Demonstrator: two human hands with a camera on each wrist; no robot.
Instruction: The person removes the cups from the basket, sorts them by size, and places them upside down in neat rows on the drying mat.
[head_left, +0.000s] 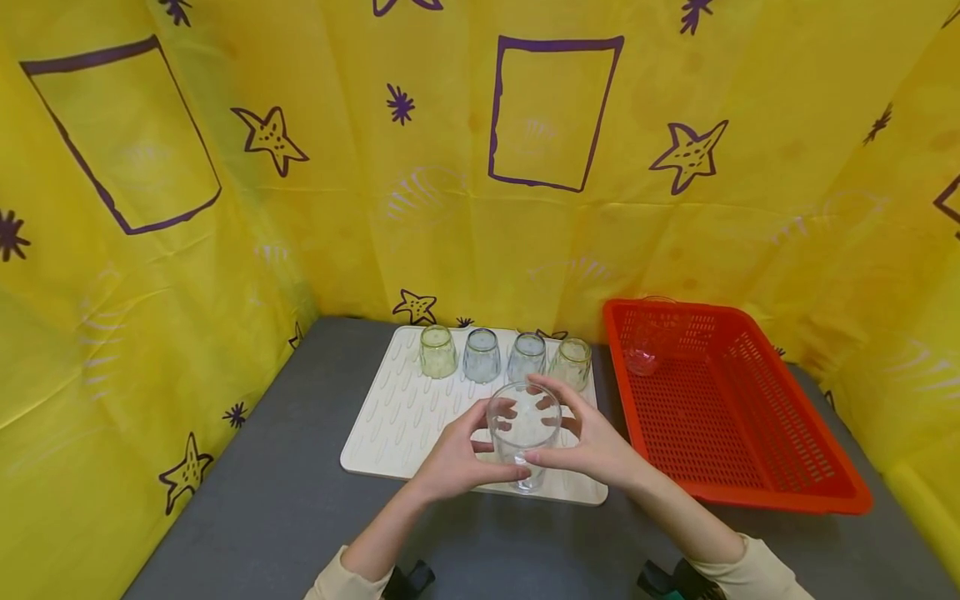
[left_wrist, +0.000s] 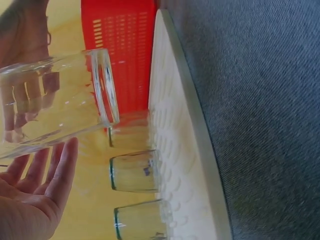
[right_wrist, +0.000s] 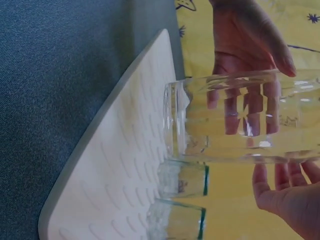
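Note:
Between my two hands is a large clear drinking glass, upright with its round mouth facing up, over the front part of a white ridged drying mat. My left hand holds its left side, thumb in front. On the right side, my right hand holds it the same way. The glass's thick base shows raised off the mat in the left wrist view. Four-sided spacing aside, several small tinted tumblers stand in a row at the mat's back, apparently upside down.
A red plastic basket with slotted walls stands on the right of the grey table. Another clear glass is in its back left corner. A yellow patterned curtain encloses the back and sides.

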